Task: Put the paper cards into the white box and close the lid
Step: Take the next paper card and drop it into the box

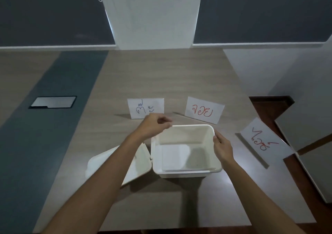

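The white box stands open on the wooden table, its hinged lid swung out flat to the left under my left forearm. A white sheet appears to lie on the box's floor. Three folded paper cards stand behind and beside it: one with blue writing at the back left, one with red writing at the back middle, one with red writing at the right. My left hand hovers loosely curled over the box's back-left corner, holding nothing visible. My right hand pinches the box's right rim.
The table carries a dark inset panel in a grey-blue strip at the left. Its right edge lies close to the right card, with dark floor and a pale surface beyond it.
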`<state>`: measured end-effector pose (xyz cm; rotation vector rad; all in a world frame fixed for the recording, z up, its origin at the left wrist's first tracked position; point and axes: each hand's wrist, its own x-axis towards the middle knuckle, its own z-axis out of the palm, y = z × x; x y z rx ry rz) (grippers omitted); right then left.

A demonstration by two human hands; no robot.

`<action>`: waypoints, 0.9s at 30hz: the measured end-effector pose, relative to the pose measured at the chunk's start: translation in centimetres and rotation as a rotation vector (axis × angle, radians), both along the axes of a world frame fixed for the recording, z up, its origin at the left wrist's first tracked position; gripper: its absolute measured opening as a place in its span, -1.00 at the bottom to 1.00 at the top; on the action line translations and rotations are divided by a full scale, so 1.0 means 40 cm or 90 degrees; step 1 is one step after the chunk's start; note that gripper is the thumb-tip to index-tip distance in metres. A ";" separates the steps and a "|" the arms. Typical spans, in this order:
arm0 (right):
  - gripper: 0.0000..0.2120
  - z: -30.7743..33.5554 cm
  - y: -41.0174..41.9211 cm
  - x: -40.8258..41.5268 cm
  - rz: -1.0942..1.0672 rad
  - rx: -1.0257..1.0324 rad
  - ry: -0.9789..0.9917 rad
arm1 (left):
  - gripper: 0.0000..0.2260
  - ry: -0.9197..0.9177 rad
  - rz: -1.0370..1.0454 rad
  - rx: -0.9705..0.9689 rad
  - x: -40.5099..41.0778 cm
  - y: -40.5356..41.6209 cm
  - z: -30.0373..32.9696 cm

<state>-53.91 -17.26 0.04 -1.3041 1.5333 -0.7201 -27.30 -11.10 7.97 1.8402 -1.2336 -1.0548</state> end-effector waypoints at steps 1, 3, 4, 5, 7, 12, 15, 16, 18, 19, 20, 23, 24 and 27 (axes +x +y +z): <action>-0.64 -0.002 -0.008 0.007 0.001 0.001 0.005 | -0.85 -0.023 0.049 -0.033 0.036 -0.015 0.004; -0.64 -0.008 -0.019 0.014 0.002 -0.001 0.014 | -0.81 -0.076 0.137 -0.063 0.108 -0.045 0.002; -0.64 -0.011 -0.025 0.019 0.007 -0.005 0.018 | -0.76 -0.096 0.173 -0.064 0.146 -0.060 -0.005; -0.65 -0.015 -0.030 0.023 0.011 -0.009 0.021 | -0.70 -0.116 0.198 -0.059 0.181 -0.073 -0.016; -0.66 -0.023 -0.043 0.032 0.011 -0.012 0.028 | -0.60 -0.166 0.224 -0.035 0.246 -0.101 -0.044; -0.63 -0.043 -0.066 0.059 0.005 -0.002 0.038 | -0.42 -0.290 0.221 0.031 0.356 -0.174 -0.118; -0.64 -0.056 -0.079 0.076 0.000 0.003 0.043 | -0.39 -0.343 0.181 0.060 0.406 -0.226 -0.146; -0.64 -0.054 -0.078 0.079 0.002 0.001 0.041 | -0.42 -0.355 0.165 0.073 0.417 -0.236 -0.150; -0.65 -0.055 -0.083 0.083 0.007 0.001 0.041 | -0.51 -0.372 0.138 0.099 0.435 -0.259 -0.162; -0.65 -0.056 -0.085 0.084 0.011 0.001 0.043 | -0.58 -0.376 0.132 0.103 0.440 -0.267 -0.167; -0.65 -0.057 -0.086 0.084 0.015 0.003 0.046 | -0.65 -0.374 0.129 0.104 0.442 -0.274 -0.172; -0.65 -0.057 -0.086 0.079 0.019 0.011 0.046 | -0.76 -0.356 0.147 0.095 0.431 -0.283 -0.181; -0.65 -0.056 -0.086 0.078 0.020 0.016 0.043 | -0.78 -0.351 0.153 0.091 0.427 -0.283 -0.182; -0.64 -0.049 -0.085 0.077 0.028 0.015 0.038 | -0.87 -0.344 0.165 0.073 0.409 -0.276 -0.166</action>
